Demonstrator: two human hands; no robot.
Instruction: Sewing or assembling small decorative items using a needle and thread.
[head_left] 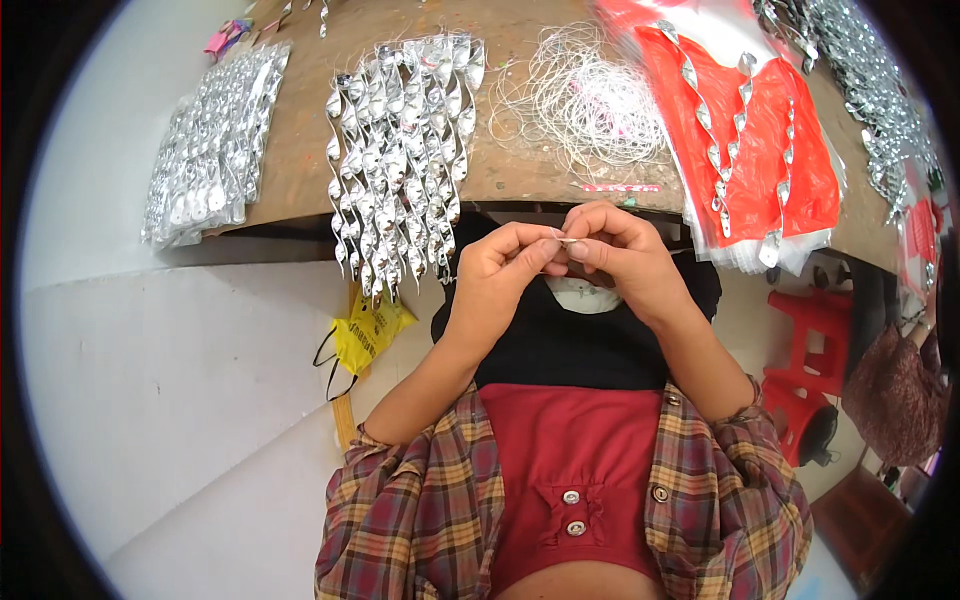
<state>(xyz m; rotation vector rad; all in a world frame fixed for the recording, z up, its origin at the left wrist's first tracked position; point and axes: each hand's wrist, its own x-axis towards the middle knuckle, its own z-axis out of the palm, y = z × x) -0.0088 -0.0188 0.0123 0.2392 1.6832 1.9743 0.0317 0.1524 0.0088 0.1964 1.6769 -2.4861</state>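
My left hand (510, 262) and my right hand (622, 255) meet just in front of the table edge, fingertips almost touching. Both are closed in a pinch on a thin, pale strand (567, 240), which looks like a bit of white string; most of it is hidden by the fingers. Beyond them on the table lies a loose tangle of white string (590, 100). To the left, a bunch of shiny silver twisted spirals (400, 150) hangs over the front edge. Several more spirals (740, 130) rest on a red plastic bag (815, 180) at the right.
Packed silver spirals in clear bags (215, 150) lie at the table's (290, 130) left end. Silver tinsel-like strips (870, 80) pile up at far right. Below are a yellow bag (365, 335) and red stools (810, 340). Part of another person (900, 390) shows at the right edge.
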